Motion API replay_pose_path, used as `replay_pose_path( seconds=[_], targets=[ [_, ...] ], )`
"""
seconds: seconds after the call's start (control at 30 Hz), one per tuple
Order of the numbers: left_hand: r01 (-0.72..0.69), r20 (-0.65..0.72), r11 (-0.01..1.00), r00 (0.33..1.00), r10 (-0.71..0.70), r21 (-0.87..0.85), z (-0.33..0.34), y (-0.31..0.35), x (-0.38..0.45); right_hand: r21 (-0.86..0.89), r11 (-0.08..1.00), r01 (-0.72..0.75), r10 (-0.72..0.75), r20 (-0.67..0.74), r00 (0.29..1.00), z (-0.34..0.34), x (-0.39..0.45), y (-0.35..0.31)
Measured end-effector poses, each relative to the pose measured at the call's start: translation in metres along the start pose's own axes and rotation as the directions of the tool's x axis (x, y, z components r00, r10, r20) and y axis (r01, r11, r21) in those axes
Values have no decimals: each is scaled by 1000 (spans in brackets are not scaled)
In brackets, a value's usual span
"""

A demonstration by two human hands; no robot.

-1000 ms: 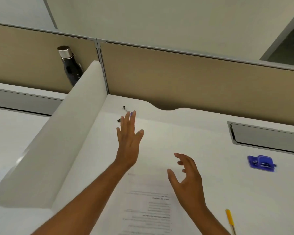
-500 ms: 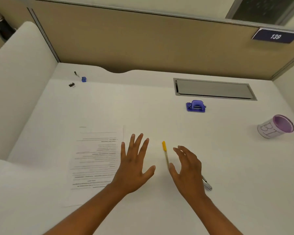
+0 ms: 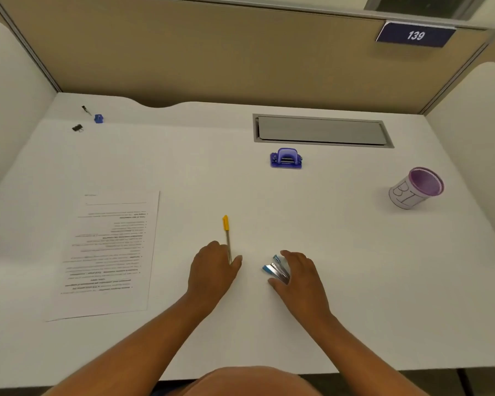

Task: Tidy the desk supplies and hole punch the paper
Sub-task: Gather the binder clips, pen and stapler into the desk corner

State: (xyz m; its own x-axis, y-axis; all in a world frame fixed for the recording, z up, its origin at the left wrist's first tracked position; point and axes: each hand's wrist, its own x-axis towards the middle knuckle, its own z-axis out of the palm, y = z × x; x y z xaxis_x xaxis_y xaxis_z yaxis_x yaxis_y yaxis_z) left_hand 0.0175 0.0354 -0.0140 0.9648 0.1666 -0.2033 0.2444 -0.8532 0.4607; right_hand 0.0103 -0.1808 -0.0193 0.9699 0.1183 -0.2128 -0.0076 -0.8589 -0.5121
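A printed sheet of paper lies flat on the white desk, left of centre. A blue hole punch stands at mid-desk toward the back. My left hand has its fingers curled over the lower end of a yellow-capped pen that lies on the desk. My right hand closes around a small blue and silver stapler. A purple mesh cup wrapped in lettered paper stands at the right.
At the back left lie two black binder clips and a small blue sharpener. A grey cable hatch is set into the desk behind the punch. White side dividers and a tan back panel enclose the desk.
The view swung from the back left corner down to the desk centre. Both hands dropped from open and raised onto the desk: the left onto the pen, the right onto the stapler.
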Motion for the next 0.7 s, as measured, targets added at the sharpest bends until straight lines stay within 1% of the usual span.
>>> replay_pose_path(
  seconds=[0.13,0.23,0.37,0.53,0.7],
  targets=[
    [57,34,991,998,-62,123,-1,8,10,51,998,-26,24,33,999,0,2,2],
    [103,55,986,992,-110,128,-2,9,15,92,995,-23,23,1,1000,4,5,2],
    [94,71,989,992,-102,113,-9,7,20,137,990,-35,42,-45,998,9,11,-3],
    [126,-37,991,991,-127,-37,-30,-15,32,205,978,-25,40,-70,997,9,33,-34],
    [127,-169,983,975,-148,-131,-75,-59,55,254,966,52,-23,-117,993,16,74,-98]
  ],
)
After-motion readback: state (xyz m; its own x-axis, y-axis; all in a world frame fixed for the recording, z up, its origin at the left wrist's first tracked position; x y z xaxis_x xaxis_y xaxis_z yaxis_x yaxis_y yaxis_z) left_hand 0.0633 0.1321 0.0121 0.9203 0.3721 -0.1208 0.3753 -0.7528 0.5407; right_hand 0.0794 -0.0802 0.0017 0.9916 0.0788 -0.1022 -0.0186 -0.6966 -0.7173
